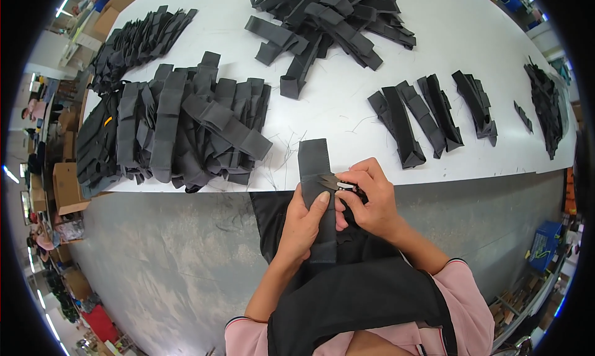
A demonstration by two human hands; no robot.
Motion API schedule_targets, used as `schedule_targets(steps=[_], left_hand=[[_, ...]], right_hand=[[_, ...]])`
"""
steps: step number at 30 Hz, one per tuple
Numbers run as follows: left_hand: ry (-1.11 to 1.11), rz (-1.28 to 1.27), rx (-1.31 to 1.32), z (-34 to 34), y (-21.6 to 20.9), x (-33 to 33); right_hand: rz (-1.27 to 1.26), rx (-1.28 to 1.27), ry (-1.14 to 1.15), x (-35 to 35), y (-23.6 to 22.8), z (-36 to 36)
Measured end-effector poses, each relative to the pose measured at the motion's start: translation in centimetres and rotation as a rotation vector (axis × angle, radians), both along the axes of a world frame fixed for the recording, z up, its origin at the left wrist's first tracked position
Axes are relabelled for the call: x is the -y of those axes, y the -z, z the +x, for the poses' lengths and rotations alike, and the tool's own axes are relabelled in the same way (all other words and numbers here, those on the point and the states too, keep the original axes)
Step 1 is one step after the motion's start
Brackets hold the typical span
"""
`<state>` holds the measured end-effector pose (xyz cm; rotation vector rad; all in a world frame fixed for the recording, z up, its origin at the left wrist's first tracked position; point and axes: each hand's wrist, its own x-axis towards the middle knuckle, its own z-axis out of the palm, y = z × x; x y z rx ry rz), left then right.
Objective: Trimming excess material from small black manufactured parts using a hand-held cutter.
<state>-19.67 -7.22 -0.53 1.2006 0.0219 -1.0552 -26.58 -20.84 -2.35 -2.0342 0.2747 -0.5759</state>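
Note:
My left hand [305,218] is closed on a dark grey fabric strip [315,159], its thumb pressed flat on the front. The strip stands lengthwise before me, with its far end over the table edge. In my right hand [374,198] is a small pair of thread snips [338,184], gripped between thumb and fingers. The blades of the snips lie against the right edge of the strip, around its middle. My fingers partly hide the snips' handles.
Across the white table [334,117] lie loose thread bits. A heap of dark strips [347,21] is at the back, and a thick row of strips [180,120] at left. Several folded strips [434,114] sit at right, beyond them a dark bundle [546,111]. Grey floor [167,250] shows below.

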Motion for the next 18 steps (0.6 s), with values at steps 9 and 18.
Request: schedule_targets(steps=[9, 18], left_hand=[[0.008, -0.002, 0.032, -0.1, -0.3, 0.0], [0.039, -0.061, 0.016, -0.2, 0.2, -0.1]], right_hand=[[-0.196, 0.055, -0.088, 0.3, 0.2, 0.7], [0.35, -0.015, -0.007, 0.0, 1.0, 0.5]])
